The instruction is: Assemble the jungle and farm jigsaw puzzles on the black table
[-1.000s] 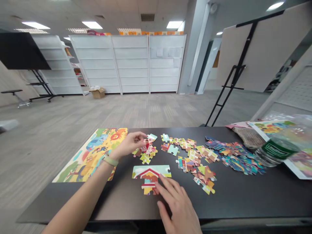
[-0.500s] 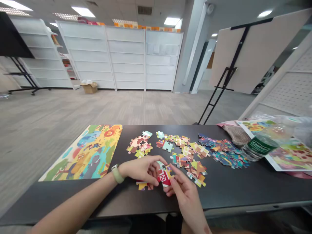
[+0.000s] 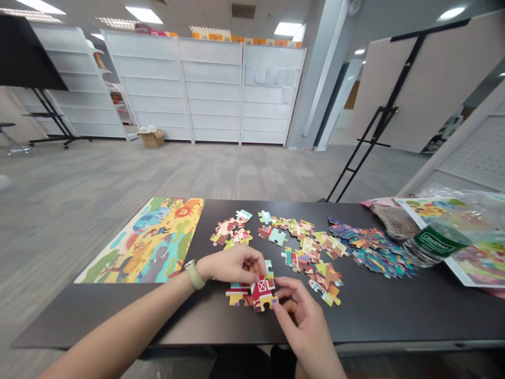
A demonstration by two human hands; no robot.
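Near the bottom centre of the frame, we have the red barn piece [image 3: 262, 292] at the right edge of a partly joined section [image 3: 235, 297]; we cannot tell whether they interlock. Our right hand [image 3: 305, 318] holds the barn piece by its right side, thumb and fingers set close. Our left hand [image 3: 239, 263] curls over its upper left edge, covering part of the joined section, so we cannot tell how firmly it grips. At right of the frame, a clear bottle [image 3: 436, 243] with a green label leans beside the blue pieces [image 3: 382, 252]; its contents are unclear. Upper left, an open cardboard box [image 3: 152, 139] on the floor holds something white [image 3: 147, 129].
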